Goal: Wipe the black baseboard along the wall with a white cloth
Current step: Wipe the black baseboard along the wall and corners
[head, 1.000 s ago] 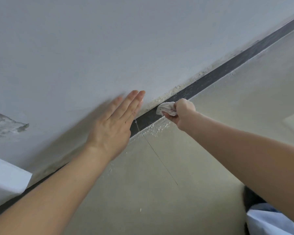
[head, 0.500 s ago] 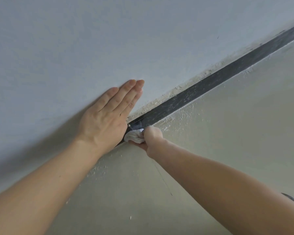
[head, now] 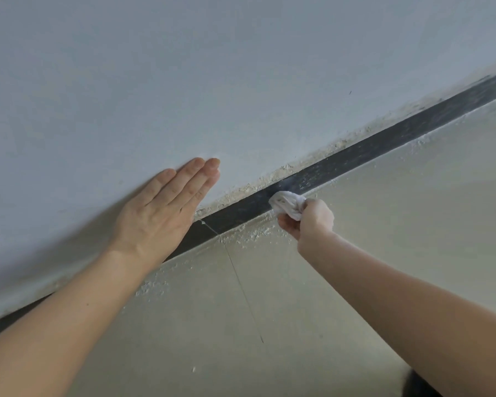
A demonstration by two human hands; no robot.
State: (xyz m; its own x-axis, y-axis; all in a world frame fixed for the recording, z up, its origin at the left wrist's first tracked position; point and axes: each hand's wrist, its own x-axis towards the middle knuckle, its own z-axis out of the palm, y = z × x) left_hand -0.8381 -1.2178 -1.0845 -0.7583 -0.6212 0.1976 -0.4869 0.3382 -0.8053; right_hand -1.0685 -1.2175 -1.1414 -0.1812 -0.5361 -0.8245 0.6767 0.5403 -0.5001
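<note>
Left hand point(head: 155, 213) open, flat on grey wall point(head: 184, 81), fingers straight and together, heel of palm overlapping top edge of black baseboard point(head: 384, 144). Right hand point(head: 307, 220) grips bunched white cloth point(head: 287, 204), fingers curled round it; I press cloth against baseboard face, well right of my left hand. Baseboard runs along wall's bottom edge where it meets beige floor point(head: 413, 196). Chipped plaster point(head: 281, 170) lines its top edge; white crumbs point(head: 249, 233) lie on floor along lower edge. Thin seam point(head: 241, 287) crosses floor.

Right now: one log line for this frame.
phase: wipe | right hand: grips white cloth against black baseboard | left hand: flat on wall | debris: white crumbs on floor
</note>
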